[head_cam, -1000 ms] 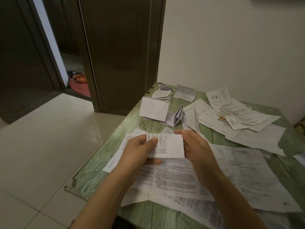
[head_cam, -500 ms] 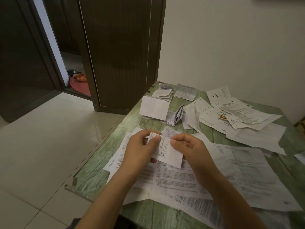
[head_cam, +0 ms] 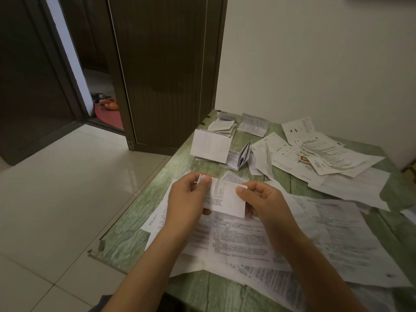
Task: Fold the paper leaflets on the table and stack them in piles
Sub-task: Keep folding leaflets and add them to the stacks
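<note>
Item: small folded leaflet [head_cam: 225, 200], held between both hands over the green tabletop [head_cam: 202, 291].
Left hand [head_cam: 188, 199]: thumb and fingers pinch the leaflet's left edge.
Right hand [head_cam: 264, 202]: thumb and fingers pinch its right edge.
Beneath the hands: unfolded printed sheets [head_cam: 240, 237], overlapping.
Beyond the left hand: piles of folded leaflets [head_cam: 210, 146].
Beyond the right hand: loose sheets [head_cam: 326, 158], spread flat.
</note>
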